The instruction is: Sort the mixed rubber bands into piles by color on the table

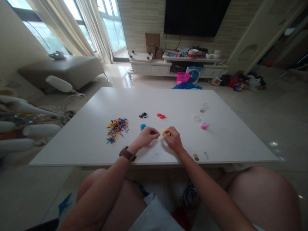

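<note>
My left hand (148,136) is closed in a pinch just above the white table (89,134), a watch on its wrist. Whatever its fingertips hold is too small to make out. Facing it, my right hand (173,139) also pinches, beside a yellow pile (164,131) of what look like small rubber bands; its grip is unclear. Behind the left hand is a blue pile (143,126), and a pink pile (148,145) shows partly beneath it. Farther back lie a black pile (143,115) and a red pile (161,115). A larger mixed-colour heap (117,129) spreads to the left.
Right on the table are a pink rounded item (204,126), a clear ring-shaped piece (197,118) and a clear container (204,107). A small yellow figure (196,157) and a clear piece (206,155) lie near the front edge. Behind stands a pink basket (183,78).
</note>
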The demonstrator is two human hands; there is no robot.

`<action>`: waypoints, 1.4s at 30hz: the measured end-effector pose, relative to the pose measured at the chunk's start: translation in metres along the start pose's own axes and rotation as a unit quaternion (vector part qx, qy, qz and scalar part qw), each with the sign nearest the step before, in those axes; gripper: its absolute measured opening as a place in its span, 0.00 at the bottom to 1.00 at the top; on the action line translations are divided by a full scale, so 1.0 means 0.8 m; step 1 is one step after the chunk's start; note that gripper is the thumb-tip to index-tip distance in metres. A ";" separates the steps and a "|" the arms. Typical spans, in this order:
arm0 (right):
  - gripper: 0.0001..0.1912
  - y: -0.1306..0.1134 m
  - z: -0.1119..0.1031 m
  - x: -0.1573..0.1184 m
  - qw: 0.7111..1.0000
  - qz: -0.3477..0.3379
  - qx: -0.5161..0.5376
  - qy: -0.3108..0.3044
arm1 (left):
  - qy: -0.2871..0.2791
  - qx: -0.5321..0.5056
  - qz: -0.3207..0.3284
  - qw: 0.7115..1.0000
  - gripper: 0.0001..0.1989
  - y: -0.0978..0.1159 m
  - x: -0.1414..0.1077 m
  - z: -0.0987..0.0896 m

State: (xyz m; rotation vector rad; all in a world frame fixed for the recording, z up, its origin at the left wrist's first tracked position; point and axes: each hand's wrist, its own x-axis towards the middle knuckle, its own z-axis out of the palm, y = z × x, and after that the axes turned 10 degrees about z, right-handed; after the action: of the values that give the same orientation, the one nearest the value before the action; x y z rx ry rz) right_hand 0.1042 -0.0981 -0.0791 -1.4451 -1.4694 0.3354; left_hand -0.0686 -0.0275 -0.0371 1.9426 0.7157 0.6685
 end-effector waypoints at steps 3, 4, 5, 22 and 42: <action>0.07 0.000 0.001 0.000 1.000 -0.001 -0.003 0.007 | -0.001 0.003 0.002 1.000 0.11 0.000 0.000 0.000; 0.07 0.000 0.001 0.001 1.000 -0.001 -0.004 0.008 | -0.001 0.002 0.001 1.000 0.11 0.000 0.001 0.000; 0.07 0.000 0.001 0.001 1.000 -0.001 -0.004 0.009 | 0.000 0.003 0.001 1.000 0.11 0.000 0.001 0.000; 0.07 0.005 0.003 0.000 0.999 0.008 -0.014 0.036 | -0.001 0.023 -0.009 1.000 0.08 0.004 0.003 0.001; 0.06 0.000 0.002 0.000 1.000 0.003 0.010 -0.011 | 0.032 -0.003 -0.016 0.999 0.08 0.000 0.003 0.000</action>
State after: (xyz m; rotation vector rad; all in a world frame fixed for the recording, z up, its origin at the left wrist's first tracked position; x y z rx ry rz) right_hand 0.1033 -0.0972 -0.0799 -1.4347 -1.4752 0.3689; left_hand -0.0671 -0.0254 -0.0366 1.9073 0.7818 0.7138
